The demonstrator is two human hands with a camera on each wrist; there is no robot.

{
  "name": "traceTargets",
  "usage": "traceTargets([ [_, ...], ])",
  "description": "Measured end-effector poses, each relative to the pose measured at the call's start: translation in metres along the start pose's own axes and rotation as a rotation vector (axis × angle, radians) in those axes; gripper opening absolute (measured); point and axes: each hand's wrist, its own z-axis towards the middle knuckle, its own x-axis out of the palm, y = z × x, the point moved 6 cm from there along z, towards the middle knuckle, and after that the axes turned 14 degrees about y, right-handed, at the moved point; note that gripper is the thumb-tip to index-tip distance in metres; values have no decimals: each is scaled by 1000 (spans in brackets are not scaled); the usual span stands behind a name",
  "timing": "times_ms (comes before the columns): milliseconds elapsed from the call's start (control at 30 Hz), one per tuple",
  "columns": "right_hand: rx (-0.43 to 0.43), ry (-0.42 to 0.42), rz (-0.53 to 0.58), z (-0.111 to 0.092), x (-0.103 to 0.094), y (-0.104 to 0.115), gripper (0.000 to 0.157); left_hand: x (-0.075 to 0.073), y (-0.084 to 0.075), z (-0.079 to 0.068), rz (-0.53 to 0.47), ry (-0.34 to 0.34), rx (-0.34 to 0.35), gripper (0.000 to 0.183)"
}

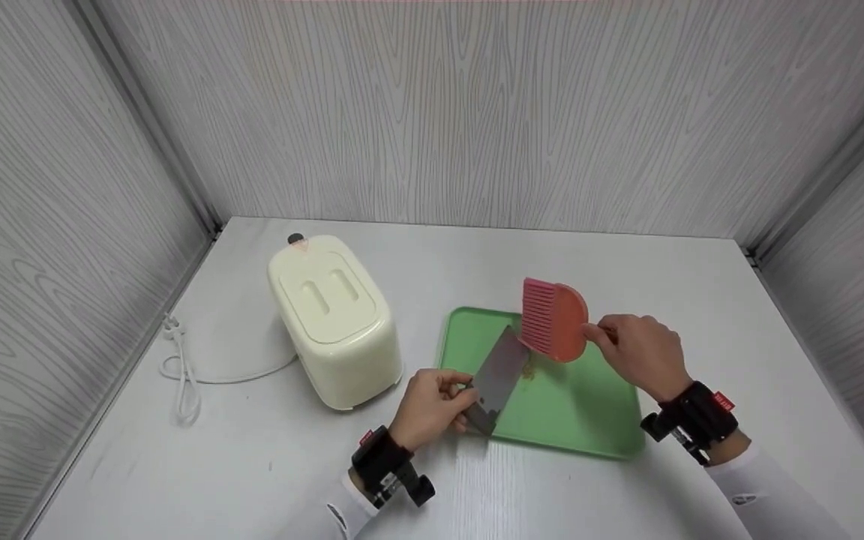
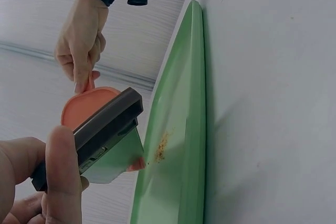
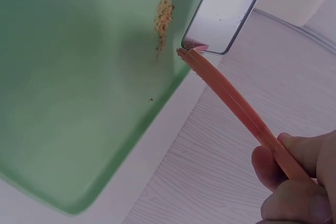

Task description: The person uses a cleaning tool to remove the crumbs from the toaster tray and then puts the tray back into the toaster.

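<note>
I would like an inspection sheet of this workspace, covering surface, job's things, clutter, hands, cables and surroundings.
Surface: white table beneath the green tray.
Job's things: orange brush and metal scraper held over the tray; brown crumbs on the tray.
Clutter: cream appliance left of the tray.
Hands: left hand pinches the scraper; right hand holds the brush.
Cables: white cord, partly looped, left of the appliance.
Surroundings: pale wood-grain panels.

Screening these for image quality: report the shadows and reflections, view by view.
Head: soft shadow across part of the green tray; left wrist: metal blade tinted with green reflection, faint shadow on the white table; right wrist: blade bright and mirror-like, pinkish reflection near the tip of the orange comb-like tool.
</note>
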Motion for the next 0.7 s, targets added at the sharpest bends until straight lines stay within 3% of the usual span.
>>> traceTargets([
  [300,0,-5,-16,-12,-2,-7,51,0,0,0,3,-2,10,27],
  [700,26,-5,70,-25,-17,-14,50,0,0,0,15,-8,15,25],
])
